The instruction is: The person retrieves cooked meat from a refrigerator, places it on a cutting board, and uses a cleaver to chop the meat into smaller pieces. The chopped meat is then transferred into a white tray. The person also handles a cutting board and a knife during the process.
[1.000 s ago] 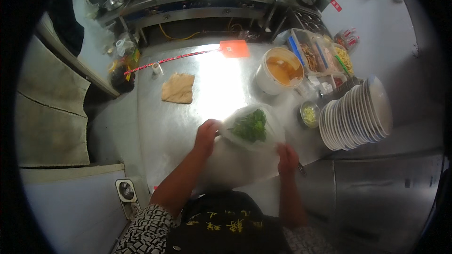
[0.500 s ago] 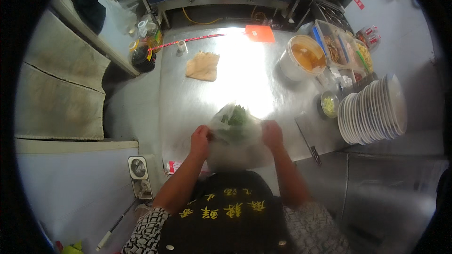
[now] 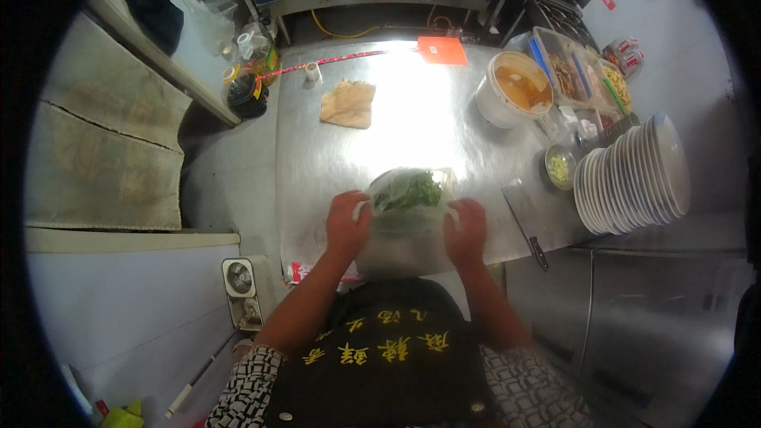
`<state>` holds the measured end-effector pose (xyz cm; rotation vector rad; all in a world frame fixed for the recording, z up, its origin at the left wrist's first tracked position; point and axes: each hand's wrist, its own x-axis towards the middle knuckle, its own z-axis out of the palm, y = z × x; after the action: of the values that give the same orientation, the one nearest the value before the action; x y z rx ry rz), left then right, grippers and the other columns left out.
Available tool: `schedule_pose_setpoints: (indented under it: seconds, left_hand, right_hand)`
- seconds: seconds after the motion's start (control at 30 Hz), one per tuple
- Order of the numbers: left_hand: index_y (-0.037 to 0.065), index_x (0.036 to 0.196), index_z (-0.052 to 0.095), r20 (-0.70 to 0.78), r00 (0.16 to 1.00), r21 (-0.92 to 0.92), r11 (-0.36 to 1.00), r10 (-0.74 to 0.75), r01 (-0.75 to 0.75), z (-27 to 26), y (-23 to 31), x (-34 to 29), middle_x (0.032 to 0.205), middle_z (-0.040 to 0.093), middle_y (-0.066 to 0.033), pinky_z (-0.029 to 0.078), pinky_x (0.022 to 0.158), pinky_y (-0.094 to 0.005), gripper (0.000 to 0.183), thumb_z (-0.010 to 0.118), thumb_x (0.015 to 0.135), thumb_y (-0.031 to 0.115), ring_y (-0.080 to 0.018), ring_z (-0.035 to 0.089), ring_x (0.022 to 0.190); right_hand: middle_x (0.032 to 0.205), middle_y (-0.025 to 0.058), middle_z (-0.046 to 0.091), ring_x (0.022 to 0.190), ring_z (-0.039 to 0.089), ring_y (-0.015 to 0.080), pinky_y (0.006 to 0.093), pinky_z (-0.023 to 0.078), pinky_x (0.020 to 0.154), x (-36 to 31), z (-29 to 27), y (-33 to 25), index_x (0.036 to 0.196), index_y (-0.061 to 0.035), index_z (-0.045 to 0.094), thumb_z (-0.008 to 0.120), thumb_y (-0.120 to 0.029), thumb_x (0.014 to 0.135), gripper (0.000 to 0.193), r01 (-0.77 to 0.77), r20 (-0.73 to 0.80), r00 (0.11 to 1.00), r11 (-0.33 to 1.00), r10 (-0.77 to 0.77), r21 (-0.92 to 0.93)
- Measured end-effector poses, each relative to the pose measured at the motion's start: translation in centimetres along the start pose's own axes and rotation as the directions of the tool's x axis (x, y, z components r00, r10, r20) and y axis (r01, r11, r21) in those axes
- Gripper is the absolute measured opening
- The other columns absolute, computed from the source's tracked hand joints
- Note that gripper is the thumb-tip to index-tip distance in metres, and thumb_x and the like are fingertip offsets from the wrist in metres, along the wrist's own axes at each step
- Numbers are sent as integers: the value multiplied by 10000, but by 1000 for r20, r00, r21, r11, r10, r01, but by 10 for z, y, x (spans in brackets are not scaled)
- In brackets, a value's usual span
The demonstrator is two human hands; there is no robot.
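A clear plastic bag (image 3: 379,231) with leafy greens (image 3: 412,189) inside lies at the near side of the steel table (image 3: 317,178). My left hand (image 3: 347,220) is closed on the bag's left edge, thumb and fingers pinching the thin film. Across from it, my right hand (image 3: 466,228) pinches the right edge the same way. Between my hands the film is spread, and the dark green leaves show through it. A cleaver (image 3: 525,226) with a dark handle lies to the right of my right hand.
At the right are a stack of white plates (image 3: 626,182), a small bowl (image 3: 560,168) of chopped pale-green bits, and a white bucket (image 3: 495,103) of orange-brown liquid. A folded tan cloth (image 3: 347,105) and an orange-red card (image 3: 442,51) lie farther back. Dark bottles (image 3: 246,93) stand left.
The bag has been spread wider, so more of the greens show. Both hands have shifted slightly right and, especially the left, farther from the table's near edge.
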<state>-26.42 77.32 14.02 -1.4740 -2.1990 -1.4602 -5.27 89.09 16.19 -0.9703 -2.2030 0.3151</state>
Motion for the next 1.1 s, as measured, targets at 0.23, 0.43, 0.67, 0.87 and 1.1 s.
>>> schedule_pose_setpoints:
  seconds: [0.23,0.43,0.67,0.87,1.1]
  left_hand:
    - [105,875,692,761,616,463,835,-203,-297,26,-16,12,786,666,-109,474,727,-404,140,583,805,159,-285,626,833]
    - [109,773,697,769,614,419,865,-177,-276,3,-9,9,789,675,-97,455,777,-425,108,628,770,192,-299,621,810]
    - [70,767,658,523,852,65,998,-17,-19,-4,0,17,800,667,-112,448,802,-423,175,668,773,245,-298,620,850]
    - [48,909,621,576,705,-356,649,-414,673,-4,30,21,868,664,-77,454,831,-337,173,576,915,214,-200,593,865]
    - [28,1023,549,678,666,-706,-23,-311,708,4,51,34,1102,580,-90,396,909,-325,188,442,987,179,-186,523,997]
  right_hand:
    - [1067,162,648,994,626,342,430,521,823,16,36,3,1065,-57,657,527,-223,924,254,59,775,596,950,213,-306]
    - [967,191,672,935,644,344,400,517,807,-15,12,12,1024,-45,653,559,-228,840,276,-210,700,620,934,355,-288]
    - [975,164,666,917,649,286,395,507,805,-15,4,15,1037,-41,635,639,-214,853,253,-484,517,792,849,324,210]
    - [961,111,665,897,627,202,353,493,822,6,-5,-15,948,-32,614,637,-105,855,120,-691,570,722,465,392,554]
    - [1049,110,653,945,619,186,292,465,877,37,-14,-39,901,18,627,582,-18,852,76,-604,599,789,358,141,712]
